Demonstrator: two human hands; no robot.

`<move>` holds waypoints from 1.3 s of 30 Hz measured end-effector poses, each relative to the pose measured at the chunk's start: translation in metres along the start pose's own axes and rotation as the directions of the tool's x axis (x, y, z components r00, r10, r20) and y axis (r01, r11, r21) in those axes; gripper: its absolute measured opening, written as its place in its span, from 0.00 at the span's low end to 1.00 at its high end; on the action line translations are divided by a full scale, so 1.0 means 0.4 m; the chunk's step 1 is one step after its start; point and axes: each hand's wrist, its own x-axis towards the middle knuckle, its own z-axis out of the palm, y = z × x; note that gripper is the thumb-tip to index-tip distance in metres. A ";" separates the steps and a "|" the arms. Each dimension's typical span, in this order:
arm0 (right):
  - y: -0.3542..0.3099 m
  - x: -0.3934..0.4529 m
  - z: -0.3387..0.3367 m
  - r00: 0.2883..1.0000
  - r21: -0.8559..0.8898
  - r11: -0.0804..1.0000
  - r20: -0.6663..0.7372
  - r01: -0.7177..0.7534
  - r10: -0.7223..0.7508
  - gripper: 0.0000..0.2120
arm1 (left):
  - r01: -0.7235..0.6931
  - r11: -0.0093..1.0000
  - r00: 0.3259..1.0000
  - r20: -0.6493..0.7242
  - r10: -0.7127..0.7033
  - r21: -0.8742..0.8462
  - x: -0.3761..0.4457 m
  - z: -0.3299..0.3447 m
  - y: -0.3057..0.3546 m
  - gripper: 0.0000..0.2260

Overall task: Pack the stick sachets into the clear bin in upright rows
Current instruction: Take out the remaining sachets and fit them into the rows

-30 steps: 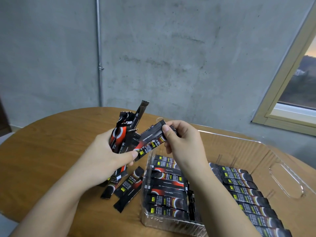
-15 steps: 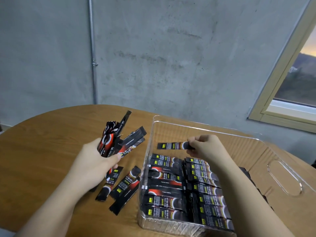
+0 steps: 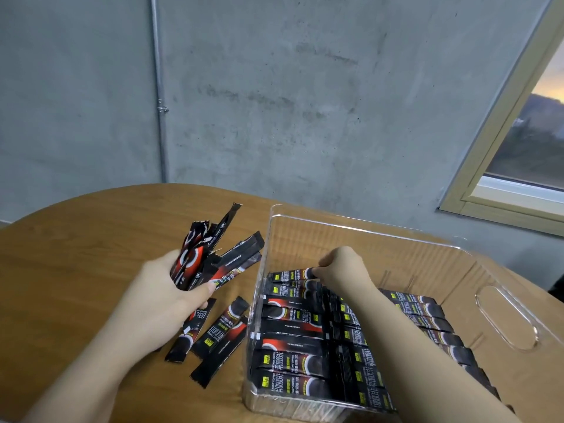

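Observation:
A clear plastic bin (image 3: 360, 230) stands on the wooden table, with rows of black and red stick sachets (image 3: 293, 334) packed in its near part. My right hand (image 3: 340, 270) reaches into the bin and pinches the end of one sachet (image 3: 290, 275) lying at the far end of the left row. Left of the bin, my left hand (image 3: 158, 288) grips a fanned bunch of sachets (image 3: 210, 257) above the table. A few loose sachets (image 3: 218, 334) lie on the table below that hand.
The round wooden table (image 3: 76, 254) stretches left of the bin. The bin's far half is bare, and a handle cutout (image 3: 506, 319) shows in its right wall. A grey concrete wall and a window (image 3: 525, 141) stand behind.
My right hand carried one sachet from the left hand's bunch into the bin and lowered it onto the far end of the left row. The left hand stayed put with its bunch.

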 end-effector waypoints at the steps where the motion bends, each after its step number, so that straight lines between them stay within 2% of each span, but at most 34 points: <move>1: -0.006 -0.012 -0.004 1.000 -0.058 0.998 -0.004 0.019 -0.019 0.06 | 0.000 1.000 1.000 -0.003 0.000 0.001 -0.001 -0.003 0.000 0.05; 3: -0.012 -0.029 -0.011 0.998 -0.126 0.991 -0.040 0.045 -0.050 0.14 | -0.003 1.000 1.000 -0.010 0.003 0.003 -0.002 -0.011 0.000 0.05; 5: -0.019 -0.049 -0.025 0.988 -0.136 0.983 -0.080 0.121 -0.133 0.15 | -0.008 1.000 1.000 -0.011 0.008 -0.009 -0.007 -0.018 0.005 0.05; 6: -0.026 -0.060 -0.034 0.979 -0.096 0.980 -0.088 0.175 -0.184 0.12 | -0.012 1.000 1.000 -0.009 0.011 -0.017 -0.010 -0.021 0.008 0.05; 8: -0.048 -0.094 -0.052 0.952 0.115 0.946 -0.086 0.302 -0.294 0.07 | -0.024 0.999 1.000 -0.006 0.024 -0.031 -0.016 -0.028 0.014 0.05; 11: -0.092 -0.160 -0.078 0.886 0.476 0.767 -0.061 0.430 -0.459 0.06 | -0.048 0.998 0.999 0.002 0.048 -0.039 -0.024 -0.034 0.024 0.05; 13: -0.115 -0.191 -0.084 0.833 0.534 0.697 -0.026 0.479 -0.553 0.06 | -0.060 0.998 0.998 0.007 0.060 -0.034 -0.028 -0.036 0.030 0.05; 16: -0.132 -0.203 -0.069 0.796 0.514 0.679 -0.010 0.524 -0.606 0.05 | -0.071 0.997 0.997 -0.002 0.071 -0.017 -0.034 -0.039 0.035 0.06; 18: -0.134 -0.201 -0.060 0.808 0.534 0.669 -0.046 0.517 -0.588 0.03 | -0.080 0.997 0.997 -0.001 0.080 -0.011 -0.038 -0.041 0.037 0.06; 21: -0.130 -0.193 -0.057 0.840 0.552 0.680 -0.072 0.482 -0.538 0.06 | -0.104 0.995 0.995 0.010 0.104 -0.001 -0.040 -0.041 0.038 0.08; 25: -0.091 -0.137 -0.080 0.935 0.678 0.649 -0.190 0.346 -0.300 0.06 | -0.108 0.994 0.994 0.003 0.108 -0.012 -0.037 -0.042 0.029 0.11; 27: -0.049 -0.102 -0.091 0.969 0.673 0.698 -0.150 0.244 -0.194 0.04 | -0.104 0.994 0.995 -0.002 0.104 -0.020 -0.035 -0.040 0.025 0.10; 30: 0.010 -0.068 -0.080 0.998 0.542 0.839 0.001 0.046 -0.056 0.04 | -0.095 0.995 0.995 -0.019 0.094 -0.027 -0.033 -0.037 0.023 0.10; 32: 0.034 -0.049 -0.062 0.999 0.443 0.895 0.045 -0.043 0.026 0.05 | -0.095 0.995 0.995 -0.024 0.094 -0.009 -0.033 -0.035 0.023 0.09; 39: 0.040 0.008 -0.007 0.993 0.188 0.976 0.055 -0.109 0.100 0.10 | -0.092 0.996 0.995 -0.023 0.093 0.009 -0.035 -0.038 0.022 0.08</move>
